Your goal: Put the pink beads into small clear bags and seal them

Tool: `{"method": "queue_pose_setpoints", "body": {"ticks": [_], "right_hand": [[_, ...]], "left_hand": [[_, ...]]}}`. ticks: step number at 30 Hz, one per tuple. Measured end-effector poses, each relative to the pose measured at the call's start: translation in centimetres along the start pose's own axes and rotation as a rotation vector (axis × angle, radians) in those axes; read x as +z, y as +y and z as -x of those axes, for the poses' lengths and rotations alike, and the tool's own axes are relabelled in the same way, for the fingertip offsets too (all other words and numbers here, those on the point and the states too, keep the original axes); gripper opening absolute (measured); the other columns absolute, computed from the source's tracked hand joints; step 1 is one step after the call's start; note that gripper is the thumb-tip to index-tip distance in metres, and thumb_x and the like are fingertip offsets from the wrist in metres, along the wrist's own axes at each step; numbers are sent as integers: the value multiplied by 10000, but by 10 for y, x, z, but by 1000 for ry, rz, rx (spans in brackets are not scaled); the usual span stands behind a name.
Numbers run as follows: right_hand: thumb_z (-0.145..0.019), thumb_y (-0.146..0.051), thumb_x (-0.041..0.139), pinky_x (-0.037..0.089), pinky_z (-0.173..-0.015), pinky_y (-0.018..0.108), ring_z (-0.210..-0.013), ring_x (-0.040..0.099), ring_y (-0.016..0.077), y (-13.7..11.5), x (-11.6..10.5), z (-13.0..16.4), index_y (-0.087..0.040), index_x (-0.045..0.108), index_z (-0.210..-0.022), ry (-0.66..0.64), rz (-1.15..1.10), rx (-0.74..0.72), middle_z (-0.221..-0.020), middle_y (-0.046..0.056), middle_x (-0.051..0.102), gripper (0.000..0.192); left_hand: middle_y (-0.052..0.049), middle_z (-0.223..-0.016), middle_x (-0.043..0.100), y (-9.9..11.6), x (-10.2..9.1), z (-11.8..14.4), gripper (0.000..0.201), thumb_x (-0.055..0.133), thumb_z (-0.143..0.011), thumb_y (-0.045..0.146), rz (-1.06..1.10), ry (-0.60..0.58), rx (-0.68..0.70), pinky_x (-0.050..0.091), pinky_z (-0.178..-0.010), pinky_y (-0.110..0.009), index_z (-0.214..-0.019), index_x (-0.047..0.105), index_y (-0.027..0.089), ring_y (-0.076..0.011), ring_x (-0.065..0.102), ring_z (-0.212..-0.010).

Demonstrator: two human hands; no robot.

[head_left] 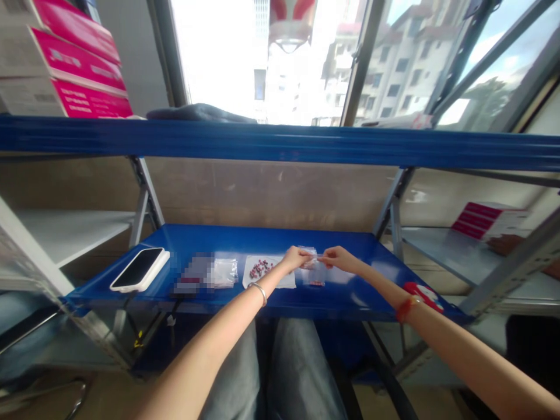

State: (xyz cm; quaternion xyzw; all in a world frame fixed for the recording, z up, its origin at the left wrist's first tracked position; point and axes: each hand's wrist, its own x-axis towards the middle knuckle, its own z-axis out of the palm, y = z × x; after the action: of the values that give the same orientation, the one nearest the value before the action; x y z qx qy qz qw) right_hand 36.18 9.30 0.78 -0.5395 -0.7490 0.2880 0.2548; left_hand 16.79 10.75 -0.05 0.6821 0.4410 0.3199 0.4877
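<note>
Both hands meet over a small clear plastic bag (317, 276) with some reddish pieces at its bottom. My left hand (296, 257), wearing a silver bangle at the wrist, pinches the bag's upper left part. The fingers of my right hand (338, 259) are closed on its upper right edge. Left of the bag, a white sheet (285, 281) lies flat with a heap of small dark red and pink beads (259, 268) on it. My left forearm crosses in front of part of the sheet. Further left lies a stack of clear plastic bags (226, 273).
A white-cased phone (138, 269) lies at the left of the blue table (262, 236). A red and white object (423, 295) is near the right edge. Above runs a blue shelf beam (280, 143). Another person's hand (505, 244) shows at far right beside pink boxes (485, 220).
</note>
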Motion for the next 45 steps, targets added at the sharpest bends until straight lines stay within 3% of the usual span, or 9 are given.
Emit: {"method": "queue_pose_setpoints", "body": {"ticks": [7,13,19,22,26,29,34,41,45], "right_hand": [[-751,-250,563,420,-600,232,-688,596,153,6,11,-37,-107,674,-783,203,309,75,-742,72,681,184],[-771,-215,564,450,-749,277,-893,610,210,5,26,-47,-100,637,-999,265,404,146,-988,134,664,266],[-838,-323,523,383,-933,439,-1205,439,336,2,39,-19,-89,367,-1354,309,620,103,-1341,224,442,587],[-872,-339,459,373,-948,471,-1250,388,345,-3,48,-5,-74,320,-1381,355,684,78,-1383,225,391,590],[-887,-294,412,381,-960,448,-1240,410,309,-27,78,5,-93,430,-1315,473,551,-30,-1337,200,455,474],[-886,-283,416,395,-955,439,-1177,474,290,-58,112,15,-114,509,-1244,457,418,-225,-1249,187,533,407],[-882,-245,442,421,-931,431,-1125,512,268,-105,154,40,-175,588,-1145,293,298,-454,-1190,138,575,309],[-862,-201,488,464,-864,381,-998,580,228,-124,169,51,-182,643,-1034,218,183,-462,-1086,111,620,233],[-850,-200,509,462,-859,374,-988,586,227,-128,174,52,-168,661,-995,192,124,-457,-1065,117,629,213]], "left_hand": [[-142,-981,692,-15,5,-41,231,624,-699,46,-198,223,3,467,-863,-358,-921,675,88,-212,635,-943],[-180,-1171,614,-16,-3,-32,497,604,-615,-38,-284,300,45,402,-949,-333,-1093,618,100,-280,541,-1133],[-116,-1263,564,-30,-52,52,330,516,-761,72,-363,399,166,303,-1050,-348,-1058,634,156,-220,466,-1220],[-131,-1220,585,-46,-89,113,288,487,-812,159,-609,671,186,294,-1032,-432,-1065,626,165,-265,487,-1179],[-173,-1171,577,-66,-118,170,367,464,-843,283,-919,941,-64,338,-919,-493,-1171,559,148,-346,479,-1126],[-219,-1146,567,-76,-121,183,426,478,-830,310,-1052,912,-239,351,-860,-491,-1192,526,92,-375,463,-1099],[-148,-997,649,-81,-122,182,307,458,-839,276,-1026,855,-265,368,-821,-427,-1096,553,137,-311,539,-986],[-158,-988,612,-83,-126,183,258,524,-806,344,-1041,886,-357,382,-792,-422,-926,610,132,-332,519,-1008],[-130,-943,625,-83,-135,183,170,529,-800,310,-972,928,-295,386,-789,-405,-810,611,162,-314,538,-989]]}}
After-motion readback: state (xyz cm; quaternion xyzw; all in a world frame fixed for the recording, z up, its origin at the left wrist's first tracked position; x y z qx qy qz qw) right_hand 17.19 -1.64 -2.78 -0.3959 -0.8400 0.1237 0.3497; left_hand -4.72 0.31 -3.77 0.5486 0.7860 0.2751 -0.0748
